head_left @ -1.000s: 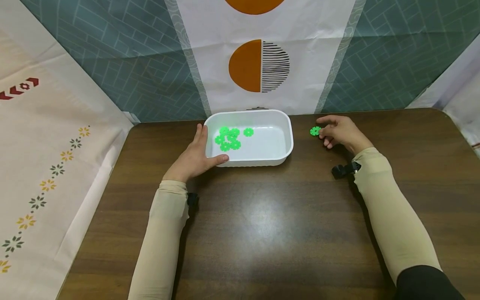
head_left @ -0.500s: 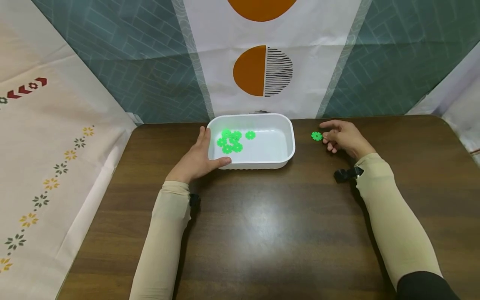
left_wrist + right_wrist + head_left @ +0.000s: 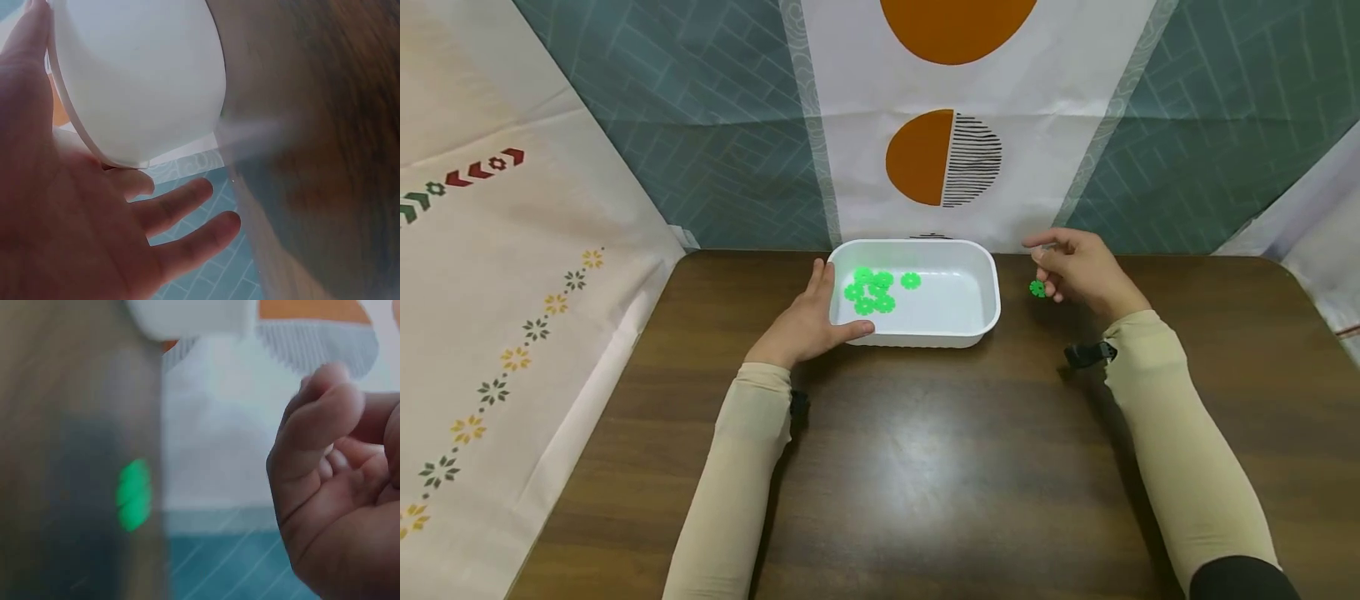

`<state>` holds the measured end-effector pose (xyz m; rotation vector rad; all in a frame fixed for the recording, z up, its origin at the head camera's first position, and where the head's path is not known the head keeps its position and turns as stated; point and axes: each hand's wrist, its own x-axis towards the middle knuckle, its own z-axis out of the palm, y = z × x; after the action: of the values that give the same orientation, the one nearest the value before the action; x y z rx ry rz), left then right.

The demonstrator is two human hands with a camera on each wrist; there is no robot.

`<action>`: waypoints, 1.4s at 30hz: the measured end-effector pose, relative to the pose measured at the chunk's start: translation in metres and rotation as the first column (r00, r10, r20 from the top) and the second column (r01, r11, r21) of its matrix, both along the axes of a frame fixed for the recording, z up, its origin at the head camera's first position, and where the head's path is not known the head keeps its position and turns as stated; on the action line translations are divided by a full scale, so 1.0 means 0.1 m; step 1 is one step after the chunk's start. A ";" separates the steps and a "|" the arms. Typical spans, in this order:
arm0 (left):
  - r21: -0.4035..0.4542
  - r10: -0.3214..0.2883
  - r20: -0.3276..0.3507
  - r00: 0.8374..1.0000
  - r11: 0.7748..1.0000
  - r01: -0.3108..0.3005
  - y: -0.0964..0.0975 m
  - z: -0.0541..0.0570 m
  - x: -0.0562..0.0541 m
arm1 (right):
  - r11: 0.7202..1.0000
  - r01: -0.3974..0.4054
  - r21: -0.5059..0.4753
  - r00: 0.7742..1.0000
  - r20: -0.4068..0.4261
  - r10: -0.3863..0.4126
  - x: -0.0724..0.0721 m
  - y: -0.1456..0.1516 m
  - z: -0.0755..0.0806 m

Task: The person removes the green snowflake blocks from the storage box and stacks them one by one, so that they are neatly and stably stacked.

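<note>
A white plastic tray (image 3: 925, 340) stands near the table's back edge, with several green notched discs (image 3: 880, 282) in its left half. My left hand (image 3: 801, 327) rests against the tray's left corner, thumb along the front rim and fingers by the left end. In the left wrist view, its fingers (image 3: 181, 203) are extended beside the tray wall. To the right of the tray, my right hand (image 3: 1078, 271) hovers over a single green disc (image 3: 1037, 288), partly covering it. The right wrist view has that disc (image 3: 134, 495) blurred on the table, apart from the bent fingers; nothing shows between them.
The dark wooden table (image 3: 917, 467) stretches in front of both arms. Behind it hangs a patterned cloth (image 3: 722, 158) close to the tray's back. A pale embroidered cloth (image 3: 557, 367) borders the left side.
The head view has tilted and shifted a little. My right hand has risen off the single disc, which stays on the table. My left hand keeps its place at the tray.
</note>
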<state>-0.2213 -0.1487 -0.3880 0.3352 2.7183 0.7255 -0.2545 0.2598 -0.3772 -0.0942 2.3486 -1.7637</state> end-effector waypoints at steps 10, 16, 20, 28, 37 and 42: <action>-0.031 -0.015 0.016 1.000 0.999 0.015 0.05 0.09 0.00 | 0.982 -0.184 0.053 0.980 -0.062 0.187 -0.19 -0.60 0.47; -0.022 -0.014 -0.067 0.998 1.000 0.012 0.16 0.03 -0.04 | 0.978 -0.201 0.052 0.972 -0.116 0.206 -0.30 -0.93 0.52; -0.017 -0.005 -0.114 0.993 1.000 0.003 0.18 -0.02 -0.06 | 0.974 -0.223 0.037 0.964 -0.141 0.226 -0.38 -1.12 0.46; -0.018 -0.011 -0.096 0.995 1.000 0.009 0.21 -0.08 -0.07 | 0.959 -0.247 0.135 0.961 -0.090 0.261 -0.59 -1.25 0.15; -0.036 0.011 -0.093 0.996 0.999 -0.014 0.16 -0.09 -0.05 | 0.848 -0.372 0.378 0.926 0.090 0.366 -0.71 -1.33 -0.13; -0.031 0.018 -0.083 0.996 0.999 -0.020 0.08 -0.08 -0.05 | 0.742 -0.477 0.470 0.877 0.204 0.435 -0.74 -1.38 -0.20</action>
<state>-0.2264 -0.1408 -0.3964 0.3396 2.8116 0.6871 -0.3280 0.1217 -0.3972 -0.4648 2.3757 -0.8691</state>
